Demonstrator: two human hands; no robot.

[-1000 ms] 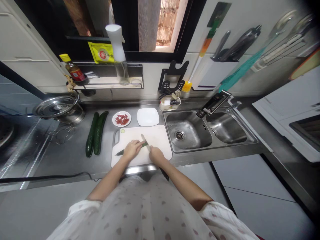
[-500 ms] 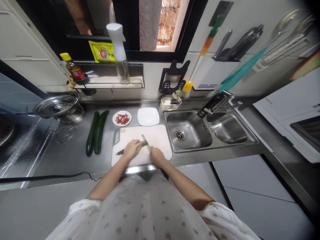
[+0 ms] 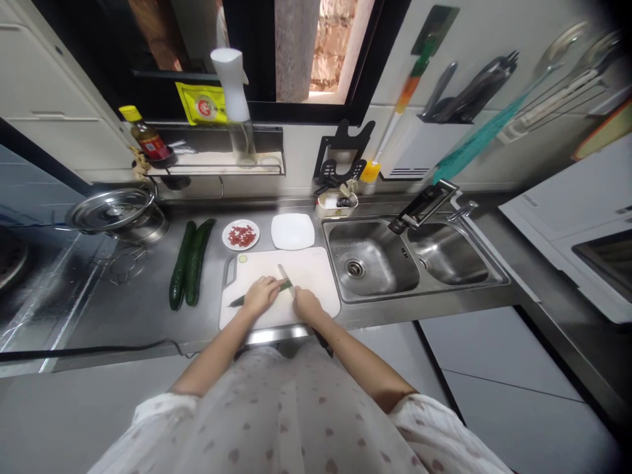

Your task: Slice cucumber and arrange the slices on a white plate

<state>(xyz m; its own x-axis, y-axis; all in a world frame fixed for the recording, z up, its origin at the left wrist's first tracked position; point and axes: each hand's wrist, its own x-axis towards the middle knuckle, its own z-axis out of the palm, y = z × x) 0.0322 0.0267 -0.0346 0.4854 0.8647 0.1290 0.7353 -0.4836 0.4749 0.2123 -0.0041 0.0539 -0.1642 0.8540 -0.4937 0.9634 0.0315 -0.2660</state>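
On the white cutting board (image 3: 316,306) lies a dark green cucumber (image 3: 237,301), its tapered end showing at the left. My left hand (image 3: 262,295) is closed over its middle, fingertips near the cut end. In my right hand (image 3: 307,305) is a knife (image 3: 284,273), fingers wrapped round the handle. The blade points away from me and stands at the right end of the cucumber. A pale round cucumber slice (image 3: 242,259) rests in the board's upper left corner.
Two whole cucumbers (image 3: 190,266) lie left of the board. Behind it stand a plate of chopped red pieces (image 3: 241,235) and a white square plate (image 3: 293,231). A double sink (image 3: 375,299) is at the right, a lidded pot (image 3: 118,214) at the far left.
My right hand and the knife have shifted slightly to the left, along the cucumber. The left hand stays where it was on the cucumber.
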